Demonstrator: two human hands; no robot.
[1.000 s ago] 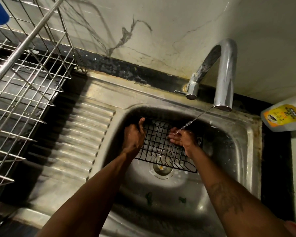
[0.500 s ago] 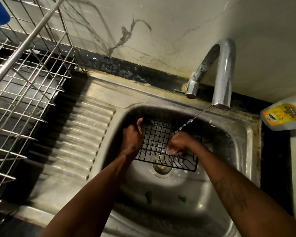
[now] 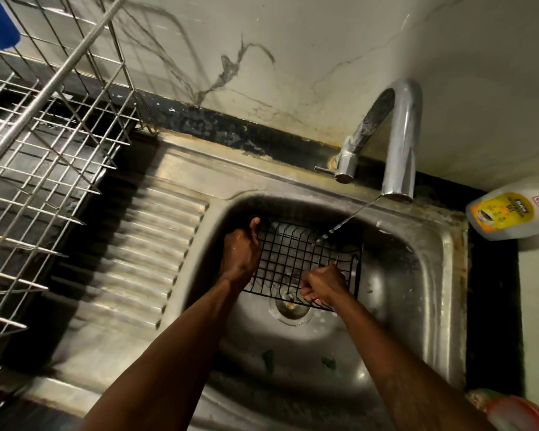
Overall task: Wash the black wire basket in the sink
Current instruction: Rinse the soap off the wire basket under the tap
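Gripping the left rim of the black wire basket [image 3: 296, 259], the left hand [image 3: 241, 255] is curled around the edge with its thumb hooked over the far corner, apparently to steady the grid and keep it tilted toward the stream. The right hand [image 3: 322, 286] is bunched into a loose fist on the near right part of the mesh, fingers folded against the wires; that looks like rubbing the bars, though whether anything such as a scrubber sits inside the fist cannot be made out. The basket hangs between the two hands over the drain [image 3: 291, 307], inside the sink [image 3: 430, 275], raised off the bottom, not lying flat. A thin slanting stream from the faucet [image 3: 400, 141] lands on the far right of the grid, just beyond the right hand, so holding the basket here likely keeps the rubbed area wet. Outward, a ribbed drainboard [image 3: 143, 256] runs to the left, a metal dish rack [image 3: 44, 157] beyond it, and a detergent bottle [image 3: 507, 209] lies at the right edge of the counter.
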